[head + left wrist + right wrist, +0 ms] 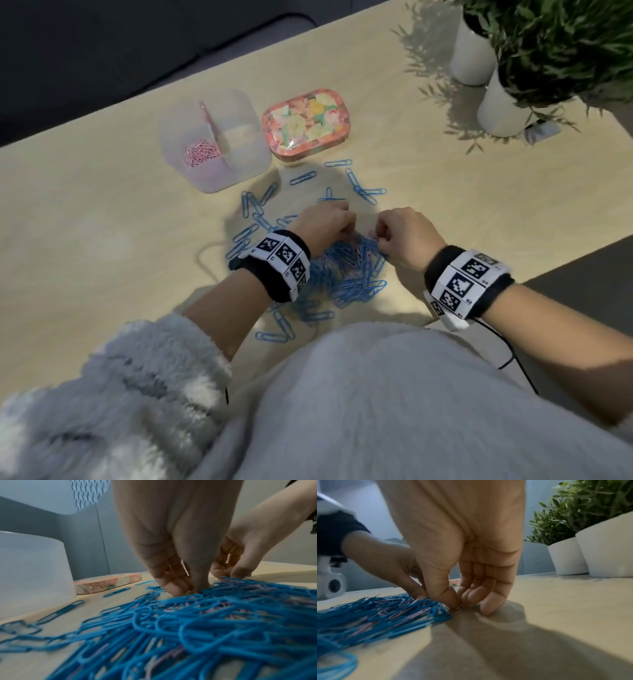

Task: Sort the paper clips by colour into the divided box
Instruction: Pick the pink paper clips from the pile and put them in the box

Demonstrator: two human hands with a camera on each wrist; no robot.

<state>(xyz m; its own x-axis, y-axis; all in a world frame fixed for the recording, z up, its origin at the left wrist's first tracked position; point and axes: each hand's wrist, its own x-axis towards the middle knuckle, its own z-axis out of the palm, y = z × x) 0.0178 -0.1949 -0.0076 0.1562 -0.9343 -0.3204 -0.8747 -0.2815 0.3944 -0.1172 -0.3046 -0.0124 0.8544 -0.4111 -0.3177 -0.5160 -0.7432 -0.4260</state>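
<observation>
Blue paper clips [346, 270] lie heaped under both wrists, with pink clips [173, 610] threaded through the tangle. At the heap's far edge the right hand [404, 236] pinches a small pink clip [457, 609] between thumb and forefinger, just off the table [556, 615]. Just to its left, the left hand [320, 222] has its fingers curled down into the heap; whether they grasp a clip I cannot tell.

The step looks like picking out pinks. It would go best by lifting the pinched clip straight up, the left hand steadying the blues so none snag and follow.

Beyond and left of the left hand stands the divided box [239, 102], pinks in its left compartment, the right one seemingly empty. Loose blues lie between. A floral tin [305, 123] sits touching the box's right side; white plant pots [493, 99] stand well apart, far right. The table's near edge runs close behind the right wrist.
</observation>
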